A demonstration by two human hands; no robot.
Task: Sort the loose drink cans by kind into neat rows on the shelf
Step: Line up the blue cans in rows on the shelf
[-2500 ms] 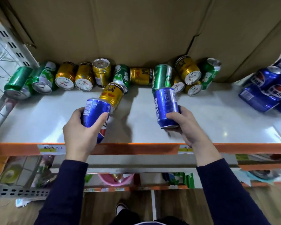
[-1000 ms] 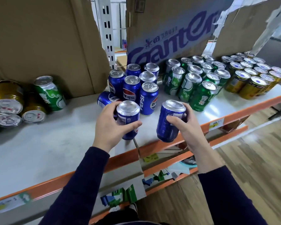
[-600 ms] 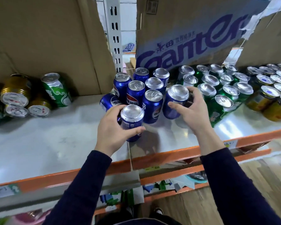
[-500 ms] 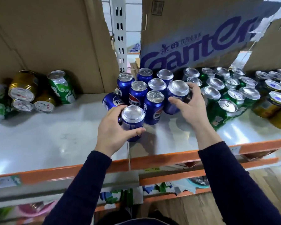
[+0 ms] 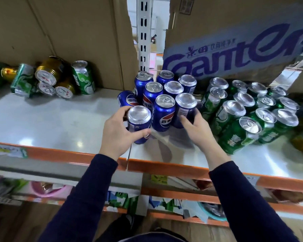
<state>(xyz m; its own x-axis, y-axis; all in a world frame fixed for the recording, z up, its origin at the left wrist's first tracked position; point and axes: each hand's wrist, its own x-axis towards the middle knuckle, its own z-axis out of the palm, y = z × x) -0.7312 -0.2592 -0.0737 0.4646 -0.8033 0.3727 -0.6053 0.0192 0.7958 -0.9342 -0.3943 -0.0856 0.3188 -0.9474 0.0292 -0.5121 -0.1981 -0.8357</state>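
Left hand is gripping a blue aluminium cola can, thumb across the front and fingers wrapped behind, can upright with its silver top facing up. It's sitting at the front-left corner of the blue group, base at or just over the pale grey shelf board (can't tell if it's touching down).

Right hand is holding a second blue cola can, thumb on the near side and fingers round the far side. That can is standing upright, touching its blue neighbour on the left.

Behind both, the upright blue cans are standing packed in rows, with one blue can on its side lying at their left edge. To the right, green cans are standing in their own block, just beside the blue ones.

Far left, loose gold and green cans are lying in a heap against the cardboard, well apart from the sorted groups. A cardboard box with purple lettering is leaning behind the rows.
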